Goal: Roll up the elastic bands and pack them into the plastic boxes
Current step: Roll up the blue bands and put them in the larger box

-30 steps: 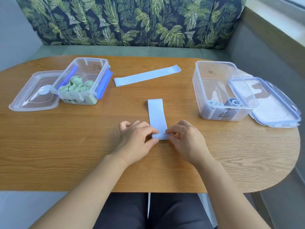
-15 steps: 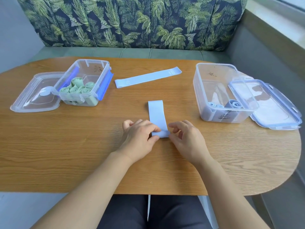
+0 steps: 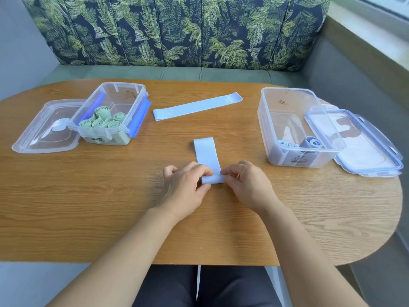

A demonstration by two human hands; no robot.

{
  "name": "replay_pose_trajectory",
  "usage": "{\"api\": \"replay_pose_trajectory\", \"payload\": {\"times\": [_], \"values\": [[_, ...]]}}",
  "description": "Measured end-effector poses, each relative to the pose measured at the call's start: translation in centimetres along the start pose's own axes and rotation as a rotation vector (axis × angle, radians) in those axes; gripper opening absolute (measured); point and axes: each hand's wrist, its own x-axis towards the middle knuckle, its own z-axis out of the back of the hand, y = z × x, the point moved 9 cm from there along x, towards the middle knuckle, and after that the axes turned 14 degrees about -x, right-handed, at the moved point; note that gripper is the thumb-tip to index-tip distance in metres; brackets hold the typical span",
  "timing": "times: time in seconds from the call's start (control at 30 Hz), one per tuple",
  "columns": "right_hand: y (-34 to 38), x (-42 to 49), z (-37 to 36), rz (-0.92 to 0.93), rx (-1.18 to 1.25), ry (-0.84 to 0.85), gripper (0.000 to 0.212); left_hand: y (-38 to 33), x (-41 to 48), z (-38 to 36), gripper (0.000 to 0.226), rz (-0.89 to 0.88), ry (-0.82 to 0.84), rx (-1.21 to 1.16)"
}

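Over the wooden tabletop (image 3: 88, 207), my forearms angle inward from its near edge. My left hand (image 3: 184, 187) and right hand (image 3: 247, 185), fingers curled, pinch the rolled near end of the blue band (image 3: 207, 154) lying mid-table.

A wooden desk (image 3: 88, 207) with rounded ends and visible grain. Beyond its far edge runs a green bench seat (image 3: 177, 73), backed by a dark cushion (image 3: 177, 29) printed with palm leaves.
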Motion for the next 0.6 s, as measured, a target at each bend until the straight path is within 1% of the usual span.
{"api": "replay_pose_trajectory", "payload": {"times": [0.1,0.3,0.6], "values": [[0.2,-0.1,-0.1,-0.004,0.006,0.016,0.022,0.4,0.3,-0.1,0.015,0.035,0.011,-0.024],[0.9,-1.6,-0.1,0.021,-0.001,0.008,0.020,0.5,-0.5,0.1,0.015,0.033,0.059,-0.099],[1.8,-5.5,-1.1,0.063,0.031,0.089,0.018,0.6,-4.4,0.6,0.015,0.016,0.166,-0.124]]}}
